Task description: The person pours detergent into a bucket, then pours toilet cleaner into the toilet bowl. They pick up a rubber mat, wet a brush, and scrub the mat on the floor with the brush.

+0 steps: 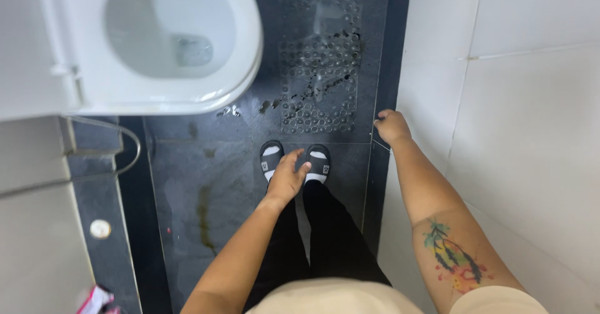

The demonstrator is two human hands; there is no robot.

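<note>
A: Starting with the largest, what is seen?

B: A dark tiled floor (206, 182) is seen from above, wet and stained in places. A white tiled wall (525, 101) runs along the right side. A white toilet (169, 45) is set at the upper left, its seat down and its bowl open to view.

A: And next in size?

B: A clear studded mat (320, 57) is laid on the floor to the right of the toilet, with dark marks across its lower half. Black trouser legs (325, 226) are seen below the mat, ending in a pair of black and white sandals (295, 159) placed just at its near edge. A thin hose (119, 139) is looped against the left wall, beside the toilet.

A: How are the hands held?

B: The left hand (287, 177) is held open above the sandals, fingers spread and loose, with nothing gripped. The right hand (391, 126) is curled, fingers drawn together, and is placed against the foot of the wall where it meets the dark skirting; whether anything is held in it cannot be told. A coloured feather tattoo (453, 258) is borne on the right forearm.

A: Anything smaller?

B: A round metal cap (100, 229) is set low on the left.
</note>
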